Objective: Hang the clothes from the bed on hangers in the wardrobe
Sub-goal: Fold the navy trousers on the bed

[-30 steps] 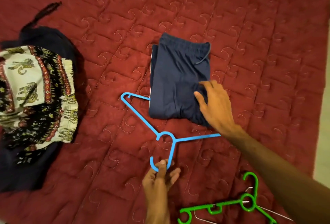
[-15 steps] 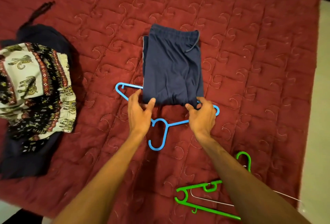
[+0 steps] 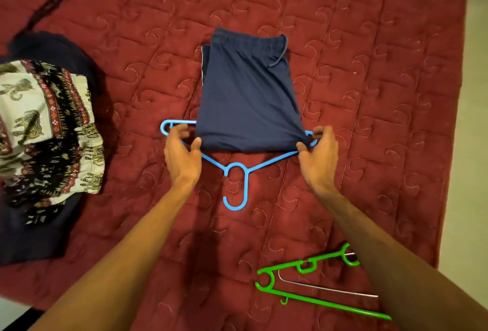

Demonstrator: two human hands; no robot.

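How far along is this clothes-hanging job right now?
Done: the navy trousers look draped over the blue hanger, lying on the bed. In hand: the left hand and right hand grip the hanger's two ends beside the cloth. Left: carrying it to the wardrobe, which is out of view, then hanging the elephant-print garment and the dark clothes under it; a green hanger and a metal hanger lie nearby.

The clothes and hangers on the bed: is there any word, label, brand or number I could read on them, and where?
None: no readable text shows anywhere in this view.
The folded navy garment shows no label or print.
The blue hanger and the green hanger show no marking.
The patterned garment bears elephant figures and borders, not letters.
The red bedcover has only stitched swirls.
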